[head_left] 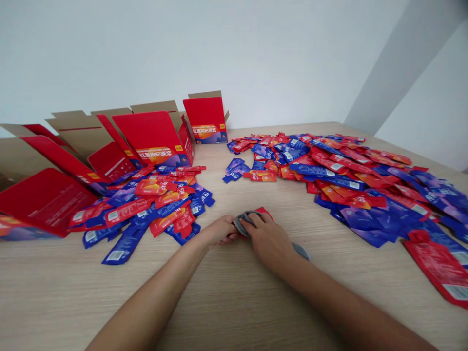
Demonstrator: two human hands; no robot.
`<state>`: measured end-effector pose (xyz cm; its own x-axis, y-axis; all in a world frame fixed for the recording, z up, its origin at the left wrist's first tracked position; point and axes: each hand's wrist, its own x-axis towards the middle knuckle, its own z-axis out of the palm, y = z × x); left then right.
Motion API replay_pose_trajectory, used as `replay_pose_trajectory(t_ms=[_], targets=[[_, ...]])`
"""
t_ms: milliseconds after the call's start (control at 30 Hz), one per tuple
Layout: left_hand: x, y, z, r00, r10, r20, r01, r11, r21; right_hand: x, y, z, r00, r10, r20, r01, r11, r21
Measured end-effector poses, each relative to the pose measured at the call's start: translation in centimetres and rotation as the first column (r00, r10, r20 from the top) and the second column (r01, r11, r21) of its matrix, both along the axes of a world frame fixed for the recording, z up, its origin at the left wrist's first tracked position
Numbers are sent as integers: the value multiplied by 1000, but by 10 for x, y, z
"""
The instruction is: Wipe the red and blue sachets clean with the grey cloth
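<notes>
One red sachet slants away rightward, left hand gripping, right hand clutching cloth.

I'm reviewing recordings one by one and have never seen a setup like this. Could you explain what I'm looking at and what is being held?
There is no robot here: a person works with two bare hands. The only picture comes from a camera worn on the head, looking forward and down. The right hand presses a grey cloth against a red packet; the left hand is curled at its left side, its exact grip partly hidden. On the wooden table, a smaller pile of red and blue packets lies to the left and a larger heap to the right. Open red boxes stand at the left and back.
</notes>
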<state>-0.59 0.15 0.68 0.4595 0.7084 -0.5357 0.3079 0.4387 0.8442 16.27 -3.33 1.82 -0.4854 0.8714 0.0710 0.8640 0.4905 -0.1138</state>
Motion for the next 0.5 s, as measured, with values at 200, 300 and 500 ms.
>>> replay_pose_trajectory(t_ms=[200,300,500], targets=[[2,-3,3,999,24,-26,-25,999,-25,21,22,1,966,-234,110,236,972,-4],[4,-3,1,998,8,-67,-8,1000,0,17,12,2,979,-172,112,175,985,-9],[3,-3,-5,997,56,-51,-54,998,35,17,7,1,978,-180,108,183,983,-18]])
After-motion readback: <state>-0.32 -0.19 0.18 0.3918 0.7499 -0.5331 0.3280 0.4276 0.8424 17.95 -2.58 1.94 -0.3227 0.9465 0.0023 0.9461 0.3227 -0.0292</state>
